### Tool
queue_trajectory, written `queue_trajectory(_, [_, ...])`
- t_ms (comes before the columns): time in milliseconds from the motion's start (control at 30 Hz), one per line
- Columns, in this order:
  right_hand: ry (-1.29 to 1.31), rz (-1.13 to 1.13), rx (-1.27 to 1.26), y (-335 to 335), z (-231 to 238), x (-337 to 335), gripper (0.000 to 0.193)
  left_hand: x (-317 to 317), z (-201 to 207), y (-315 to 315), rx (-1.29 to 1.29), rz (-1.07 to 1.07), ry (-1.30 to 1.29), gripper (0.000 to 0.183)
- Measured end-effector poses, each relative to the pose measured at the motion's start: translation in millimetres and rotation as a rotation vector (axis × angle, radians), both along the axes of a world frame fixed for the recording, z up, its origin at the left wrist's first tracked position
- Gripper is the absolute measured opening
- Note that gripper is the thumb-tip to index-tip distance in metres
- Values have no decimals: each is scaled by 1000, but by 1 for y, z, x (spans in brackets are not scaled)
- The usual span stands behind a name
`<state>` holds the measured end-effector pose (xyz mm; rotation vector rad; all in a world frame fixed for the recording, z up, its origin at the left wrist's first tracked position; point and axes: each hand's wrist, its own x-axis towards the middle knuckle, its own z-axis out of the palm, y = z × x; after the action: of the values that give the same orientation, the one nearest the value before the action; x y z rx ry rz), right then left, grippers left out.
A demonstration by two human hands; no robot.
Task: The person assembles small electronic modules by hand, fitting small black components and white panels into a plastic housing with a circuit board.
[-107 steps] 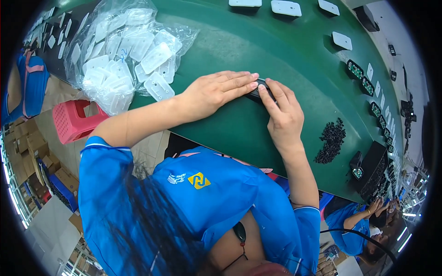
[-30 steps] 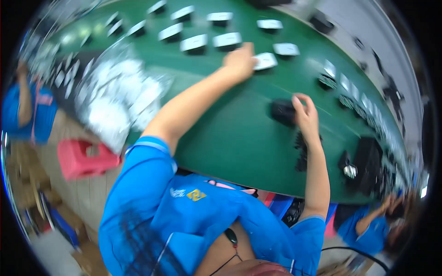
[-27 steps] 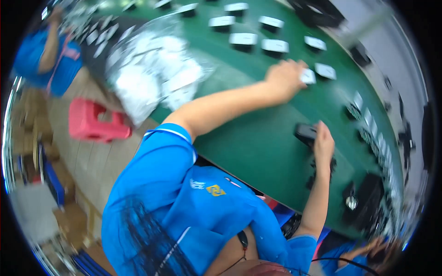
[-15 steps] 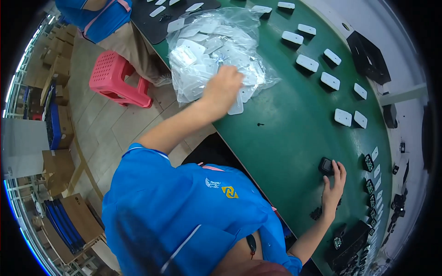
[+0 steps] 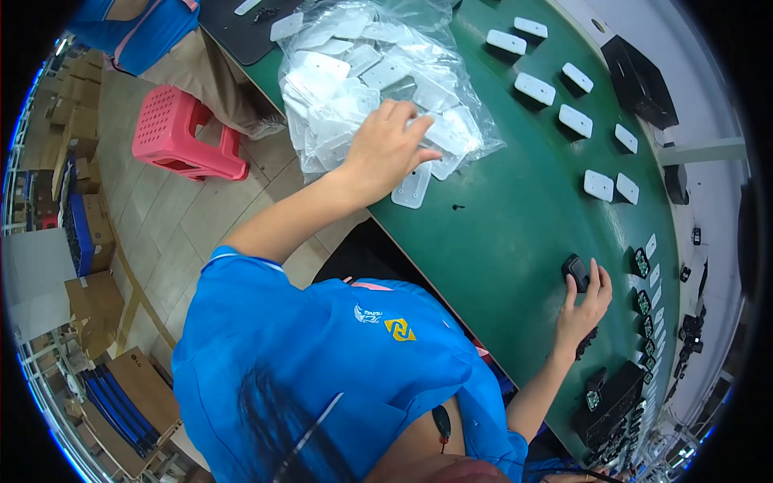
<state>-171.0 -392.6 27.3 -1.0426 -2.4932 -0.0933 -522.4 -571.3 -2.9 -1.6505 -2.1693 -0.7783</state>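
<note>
My left hand (image 5: 385, 151) is over the near side of a clear plastic bag (image 5: 483, 129) full of white plates. Its fingers are spread, the thumb stands apart, and nothing shows between them. One white plate (image 5: 412, 187) with rounded corners and small holes sticks out below that hand, by the table edge. Farther right, my right hand (image 5: 581, 312) has its thumb and fingers around a small black case (image 5: 576, 272) on the green table. The thumb is at its near edge and the fingers are at its right side.
Several white-topped pieces (image 5: 576, 121) stand spaced out at the far right of the green table (image 5: 483, 274). A black tray (image 5: 636, 80) lies by the wall. Small circuit boards (image 5: 642, 262) line the right edge. A pink stool (image 5: 173, 133) and a co-worker (image 5: 153, 40) are at left.
My left hand has spread its fingers and moved slightly down and toward the bag's near edge. My right hand has closed in around the black case. The whole view has shifted a little.
</note>
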Motion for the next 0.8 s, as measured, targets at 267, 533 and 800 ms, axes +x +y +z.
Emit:
queue_trajectory(267, [240,501,-378,-69,-16,-128,30,41,-4,-40,-303,-37,-149,66])
queue_trajectory(533, [259,530,-399,-63,-44,-151,11,51,-5,-37,-223,-214,-499,61])
queue_trajectory(800, [643,199,-1115,-67,-38,-115,5,70,-13,-10,-154,-104,-218,59])
